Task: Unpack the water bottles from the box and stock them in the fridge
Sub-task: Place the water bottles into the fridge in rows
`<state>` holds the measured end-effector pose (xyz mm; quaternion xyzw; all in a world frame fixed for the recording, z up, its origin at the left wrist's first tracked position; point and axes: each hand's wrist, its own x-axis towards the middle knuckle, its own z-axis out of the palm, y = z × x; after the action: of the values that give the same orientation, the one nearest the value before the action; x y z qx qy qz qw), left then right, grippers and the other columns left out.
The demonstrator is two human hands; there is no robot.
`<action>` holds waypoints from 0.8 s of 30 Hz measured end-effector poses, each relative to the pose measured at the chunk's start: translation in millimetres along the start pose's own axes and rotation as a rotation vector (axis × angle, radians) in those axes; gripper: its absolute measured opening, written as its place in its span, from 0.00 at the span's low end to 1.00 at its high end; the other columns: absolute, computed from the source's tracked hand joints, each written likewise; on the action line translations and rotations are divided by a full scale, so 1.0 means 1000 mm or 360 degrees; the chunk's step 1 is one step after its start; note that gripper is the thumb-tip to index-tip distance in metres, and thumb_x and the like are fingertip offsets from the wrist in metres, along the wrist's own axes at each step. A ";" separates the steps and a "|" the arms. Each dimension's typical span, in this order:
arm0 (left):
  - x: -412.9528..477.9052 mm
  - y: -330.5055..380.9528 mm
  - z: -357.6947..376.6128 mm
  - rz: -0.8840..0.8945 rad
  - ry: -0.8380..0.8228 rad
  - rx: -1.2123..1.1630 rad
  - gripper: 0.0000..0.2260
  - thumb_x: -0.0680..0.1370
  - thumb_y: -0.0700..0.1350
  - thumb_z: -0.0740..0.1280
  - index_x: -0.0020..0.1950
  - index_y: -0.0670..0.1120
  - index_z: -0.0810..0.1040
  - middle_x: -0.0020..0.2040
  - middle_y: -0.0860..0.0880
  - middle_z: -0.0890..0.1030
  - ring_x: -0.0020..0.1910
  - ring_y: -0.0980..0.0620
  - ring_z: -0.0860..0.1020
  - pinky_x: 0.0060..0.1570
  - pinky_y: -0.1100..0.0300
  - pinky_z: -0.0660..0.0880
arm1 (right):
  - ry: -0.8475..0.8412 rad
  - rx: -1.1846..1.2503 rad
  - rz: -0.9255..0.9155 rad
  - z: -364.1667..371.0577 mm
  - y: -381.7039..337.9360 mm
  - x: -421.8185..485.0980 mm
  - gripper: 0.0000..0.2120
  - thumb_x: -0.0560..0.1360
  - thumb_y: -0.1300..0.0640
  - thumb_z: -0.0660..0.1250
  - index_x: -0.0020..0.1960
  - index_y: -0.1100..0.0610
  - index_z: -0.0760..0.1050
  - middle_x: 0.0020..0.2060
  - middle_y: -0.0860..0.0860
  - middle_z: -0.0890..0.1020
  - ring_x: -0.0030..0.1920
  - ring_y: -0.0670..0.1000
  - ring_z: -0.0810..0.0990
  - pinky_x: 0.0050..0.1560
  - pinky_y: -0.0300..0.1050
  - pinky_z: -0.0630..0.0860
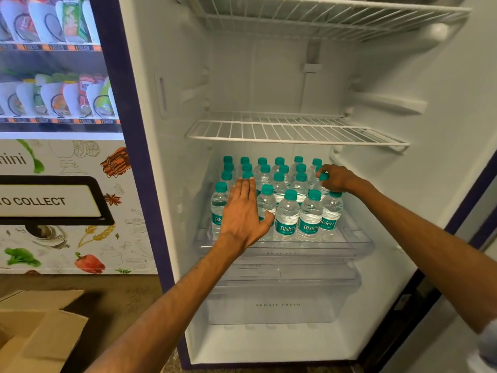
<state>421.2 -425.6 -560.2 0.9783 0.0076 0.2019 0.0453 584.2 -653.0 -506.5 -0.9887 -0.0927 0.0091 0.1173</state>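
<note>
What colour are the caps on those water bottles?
The caps on the water bottles are teal green, seen clearly in the head view.

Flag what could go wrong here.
The clear plastic water bottles with teal caps stand tightly packed; the flat left hand pressing the front row could topple some. The right hand grips the rear right bottle only by its cap at the right edge of the clear plastic tray; it might slip.

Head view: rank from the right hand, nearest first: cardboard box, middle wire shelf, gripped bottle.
1. The bottle, cap gripped by the right hand, right side.
2. The middle wire shelf, just above.
3. The cardboard box, floor, far left.
</note>
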 end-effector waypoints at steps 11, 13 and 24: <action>0.000 0.004 -0.013 0.0007 -0.0125 0.0069 0.39 0.79 0.65 0.50 0.79 0.41 0.45 0.80 0.42 0.49 0.79 0.44 0.47 0.75 0.53 0.44 | 0.0090 0.0059 -0.0097 -0.008 -0.003 -0.018 0.26 0.81 0.45 0.56 0.74 0.57 0.64 0.70 0.60 0.70 0.65 0.60 0.73 0.65 0.52 0.70; -0.003 0.003 -0.016 0.0025 -0.0150 0.0077 0.39 0.79 0.65 0.51 0.79 0.41 0.44 0.80 0.42 0.47 0.79 0.44 0.46 0.75 0.53 0.43 | 0.0122 0.0095 -0.0066 -0.009 -0.004 -0.024 0.24 0.82 0.47 0.56 0.74 0.58 0.65 0.69 0.61 0.70 0.65 0.60 0.73 0.65 0.52 0.70; -0.010 0.001 -0.021 0.0052 -0.0213 -0.0056 0.37 0.81 0.62 0.53 0.79 0.43 0.41 0.80 0.44 0.42 0.79 0.46 0.42 0.74 0.54 0.39 | 0.0587 0.0336 -0.0214 0.003 -0.007 -0.062 0.16 0.81 0.51 0.59 0.63 0.57 0.76 0.62 0.60 0.75 0.59 0.60 0.75 0.58 0.53 0.75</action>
<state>404.2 -425.0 -545.0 0.9887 -0.0150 0.1370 0.0596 521.4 -657.2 -508.3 -0.9475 -0.1338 -0.1702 0.2353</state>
